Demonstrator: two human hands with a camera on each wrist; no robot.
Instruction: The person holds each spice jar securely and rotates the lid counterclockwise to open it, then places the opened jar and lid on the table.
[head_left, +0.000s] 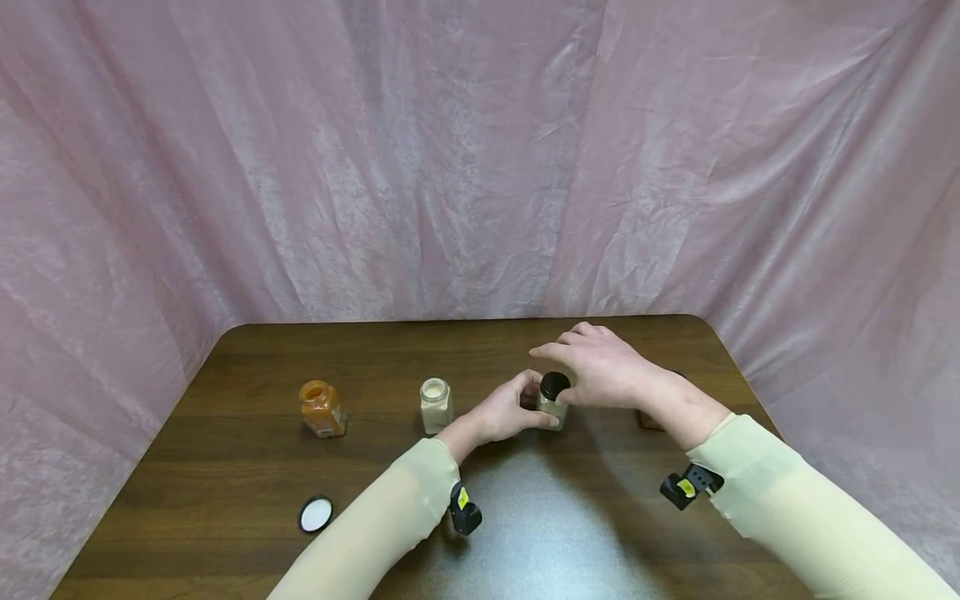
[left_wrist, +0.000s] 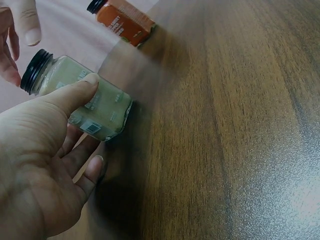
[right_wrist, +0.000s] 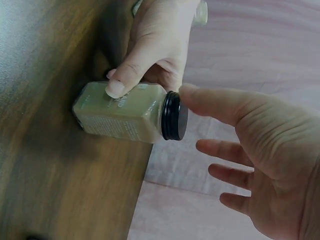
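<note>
Two hands on one jar, everything else idle. Dark wood table (head_left: 247, 467), pink cloth draped behind it. My left hand (head_left: 501, 414) has the pale spice jar (head_left: 553, 407) clamped around the body: thumb (right_wrist: 121, 82) on the near face, fingers curled behind. My right hand (head_left: 600, 367) is over the top of it, spread and relaxed, holding nothing; the thumb tip sits just at the rim of the black lid (right_wrist: 174, 115), other fingers clear of it.

Key relation: the jar stands upright on the table, long axis vertical, base down, lid up. Lid lies directly under my right palm, just toward me from the fingertips. So the right hand is the nearer one to the lid and the left owns the body. Lid looks seated on the neck; can't tell whether it's threaded tight.

Rest of the table, off to my left: a second pale jar (head_left: 436, 405) with no lid, near my left wrist, then an orange spice jar (head_left: 322, 408) also open, well apart from the work. A loose cap (head_left: 316, 513) lies white side up near the front edge. Behind my right wrist, an orange-filled jar (left_wrist: 121, 20) with a black lid, mostly hidden in the head view.
</note>
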